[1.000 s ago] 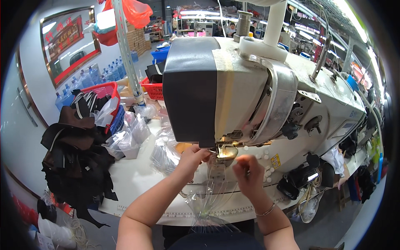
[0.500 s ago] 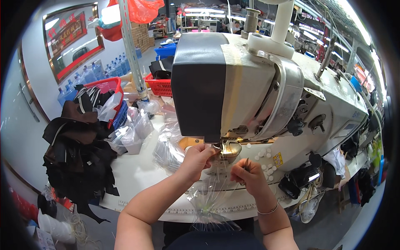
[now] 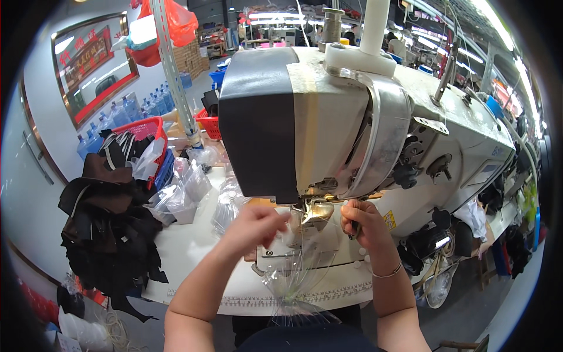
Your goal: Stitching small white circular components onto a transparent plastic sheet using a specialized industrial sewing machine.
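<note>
A large sewing machine [image 3: 328,123] with a dark end cover stands before me, its lamp lighting the needle area [image 3: 314,212]. My left hand [image 3: 258,227] hovers just left of the presser foot, slightly blurred, fingers loosely bent with nothing visible in them. To the right of the needle, my right hand [image 3: 366,224] is closed, thumb and forefinger pinched near the machine arm. Small dark thread snips [image 3: 354,230] are tucked in its fingers, mostly hidden. Whether a thread is in the pinch is too fine to tell. Below the needle plate, clear plastic film [image 3: 293,284] hangs over the table edge.
Dark fabric pieces [image 3: 108,217] are heaped on the left, beside clear plastic bags [image 3: 185,185] and a red basket [image 3: 153,132]. A ruler strip [image 3: 246,301] lines the table's front edge. White discs [image 3: 362,253] lie by my right wrist.
My left hand has come away from the needle, back and to the left, its fingers loosened. My right hand has risen toward the machine arm. The view has shifted, so the machine appears further left.
</note>
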`<state>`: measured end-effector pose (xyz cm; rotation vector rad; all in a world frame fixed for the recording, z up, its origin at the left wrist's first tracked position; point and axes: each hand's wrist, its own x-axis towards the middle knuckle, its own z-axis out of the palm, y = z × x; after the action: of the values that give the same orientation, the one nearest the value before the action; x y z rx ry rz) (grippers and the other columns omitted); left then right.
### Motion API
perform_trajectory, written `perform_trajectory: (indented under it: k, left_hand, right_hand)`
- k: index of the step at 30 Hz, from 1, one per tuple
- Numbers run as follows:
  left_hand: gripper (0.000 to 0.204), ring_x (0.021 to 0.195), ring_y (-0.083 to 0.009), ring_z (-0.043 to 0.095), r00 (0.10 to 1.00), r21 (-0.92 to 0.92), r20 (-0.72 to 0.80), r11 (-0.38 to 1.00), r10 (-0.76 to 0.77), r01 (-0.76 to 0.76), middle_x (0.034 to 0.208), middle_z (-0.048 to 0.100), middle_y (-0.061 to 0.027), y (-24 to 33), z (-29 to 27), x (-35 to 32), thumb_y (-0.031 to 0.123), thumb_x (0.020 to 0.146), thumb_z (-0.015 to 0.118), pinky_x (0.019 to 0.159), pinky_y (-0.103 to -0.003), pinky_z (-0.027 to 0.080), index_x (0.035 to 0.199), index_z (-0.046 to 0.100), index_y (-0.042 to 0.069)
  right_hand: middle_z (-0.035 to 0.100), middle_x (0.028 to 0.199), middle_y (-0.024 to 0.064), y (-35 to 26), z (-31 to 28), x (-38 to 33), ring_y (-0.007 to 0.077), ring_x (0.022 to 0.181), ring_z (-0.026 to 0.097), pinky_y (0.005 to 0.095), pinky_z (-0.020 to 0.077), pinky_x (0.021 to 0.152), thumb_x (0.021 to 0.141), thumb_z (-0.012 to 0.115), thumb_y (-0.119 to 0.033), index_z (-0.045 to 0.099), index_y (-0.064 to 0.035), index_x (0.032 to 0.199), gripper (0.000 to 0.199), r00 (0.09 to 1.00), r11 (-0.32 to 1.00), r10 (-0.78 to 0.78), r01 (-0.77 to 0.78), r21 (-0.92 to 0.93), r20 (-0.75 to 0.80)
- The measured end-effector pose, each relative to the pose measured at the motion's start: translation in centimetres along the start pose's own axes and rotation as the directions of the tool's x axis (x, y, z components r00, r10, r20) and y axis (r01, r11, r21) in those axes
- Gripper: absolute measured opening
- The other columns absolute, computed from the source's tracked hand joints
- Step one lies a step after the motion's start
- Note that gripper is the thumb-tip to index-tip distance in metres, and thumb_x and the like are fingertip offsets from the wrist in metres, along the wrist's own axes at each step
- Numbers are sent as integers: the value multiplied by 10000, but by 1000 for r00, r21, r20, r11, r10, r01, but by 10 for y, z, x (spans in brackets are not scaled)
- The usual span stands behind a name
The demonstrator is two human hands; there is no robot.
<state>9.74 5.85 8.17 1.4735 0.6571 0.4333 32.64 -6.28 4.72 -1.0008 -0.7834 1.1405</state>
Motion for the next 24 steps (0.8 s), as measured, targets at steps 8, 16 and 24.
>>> perform_trajectory:
  k: [8,16,24]
  left_hand:
    - [338,896,-161,556,968,469,-7,856,250,-218,980,607,-64,31,0,24,202,748,675,800,-302,443,1043,591,61]
    - [262,716,-103,543,981,238,185,966,56,-100,801,601,-26,25,-2,32,180,718,713,632,-245,439,926,629,45]
    - [115,507,-60,443,997,-202,71,978,-37,51,657,562,-22,-17,-4,40,111,740,675,446,-193,329,765,608,20]
  right_hand:
    - [546,600,-12,-7,4,1,35,458,477,163,334,418,812,622,-160,524,-112,651,195,1000,993,11,-8,-121,29]
    - [561,693,-9,19,3,-10,20,531,406,153,324,471,852,591,-178,577,-61,790,133,990,883,-140,117,-454,-18]
    - [530,658,-11,30,-6,-16,38,548,421,168,317,485,832,616,-169,565,-40,764,155,992,966,-39,68,-251,118]
